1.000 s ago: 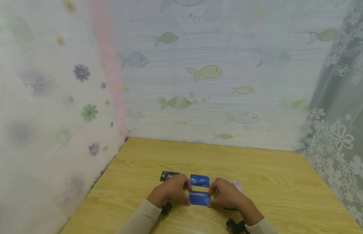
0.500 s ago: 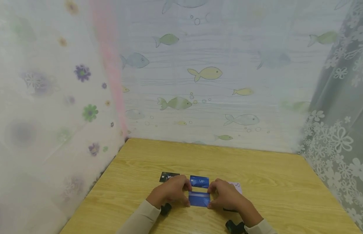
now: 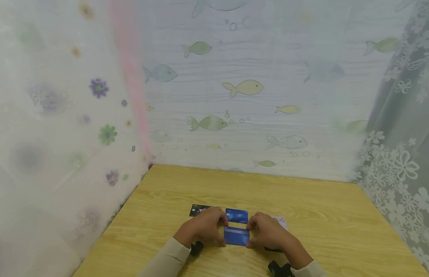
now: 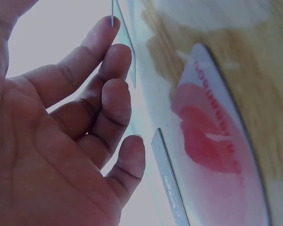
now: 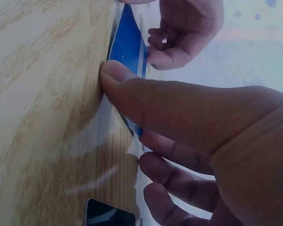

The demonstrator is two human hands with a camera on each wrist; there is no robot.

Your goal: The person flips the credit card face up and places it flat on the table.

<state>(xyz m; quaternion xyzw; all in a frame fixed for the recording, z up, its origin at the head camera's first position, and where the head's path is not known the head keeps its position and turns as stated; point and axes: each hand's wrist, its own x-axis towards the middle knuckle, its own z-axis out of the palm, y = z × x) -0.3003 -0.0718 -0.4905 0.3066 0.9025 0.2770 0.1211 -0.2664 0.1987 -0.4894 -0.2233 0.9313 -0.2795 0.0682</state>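
Observation:
A blue card (image 3: 236,236) with a pale stripe along its top is held face-on between my two hands, close over the table. My left hand (image 3: 205,227) pinches its left end between thumb and forefinger; in the left wrist view the forefinger's tip meets a thin card edge. At the right end, my right hand (image 3: 268,231) grips the corners, and the right wrist view has its thumb (image 5: 118,73) on the card's lower edge. Just behind lies a blue VIP card (image 3: 236,216).
A black card (image 3: 198,209) lies left of the VIP card. Partly covered by my right hand are a pale pink patterned card (image 3: 281,221) and a dark card (image 3: 274,249). The left wrist view has a pink-and-red card (image 4: 210,136) on the wooden table (image 3: 321,215).

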